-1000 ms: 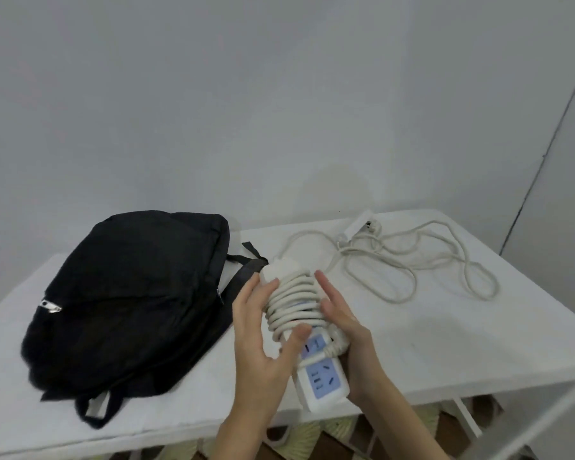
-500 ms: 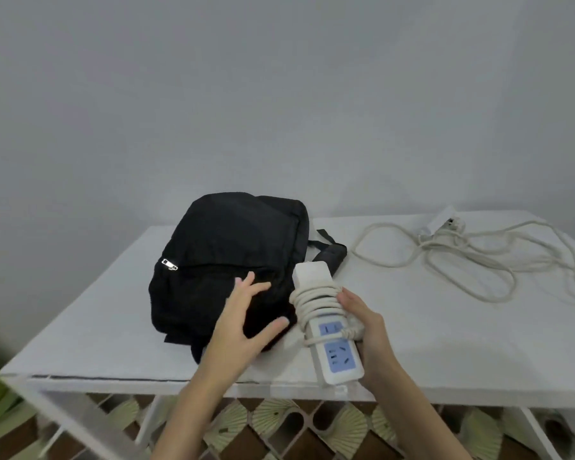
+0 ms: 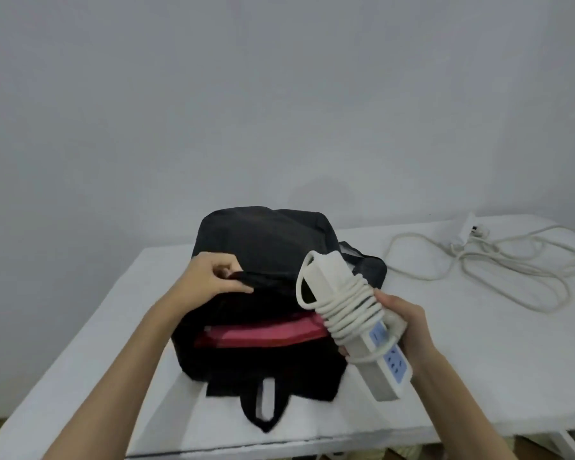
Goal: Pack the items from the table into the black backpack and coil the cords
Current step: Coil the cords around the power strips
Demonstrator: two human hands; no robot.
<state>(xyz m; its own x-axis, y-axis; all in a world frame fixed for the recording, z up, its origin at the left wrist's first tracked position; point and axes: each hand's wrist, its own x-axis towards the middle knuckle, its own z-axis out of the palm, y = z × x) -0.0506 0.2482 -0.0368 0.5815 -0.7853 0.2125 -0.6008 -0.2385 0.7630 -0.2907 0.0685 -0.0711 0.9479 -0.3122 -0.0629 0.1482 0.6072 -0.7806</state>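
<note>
The black backpack [image 3: 266,247] lies on the white table [image 3: 478,360], its mouth facing me and held apart, with red lining [image 3: 263,335] showing inside. My left hand [image 3: 213,277] pinches the upper flap of the opening and lifts it. My right hand [image 3: 402,323] grips a white power strip [image 3: 379,360] with its cord wound around the body, tilted over the bag's right edge, its far end above the opening. A second white power strip [image 3: 463,230] with a loose, uncoiled cord [image 3: 512,270] lies at the back right.
A grey wall stands close behind the table. The backpack's carry loop [image 3: 263,410] hangs toward the table's front edge. Patterned flooring shows below the table at the bottom corners.
My left hand left the wound strip, reached the backpack and pulled its opening apart. My right hand carried the strip left, over the bag. The view has swung left.
</note>
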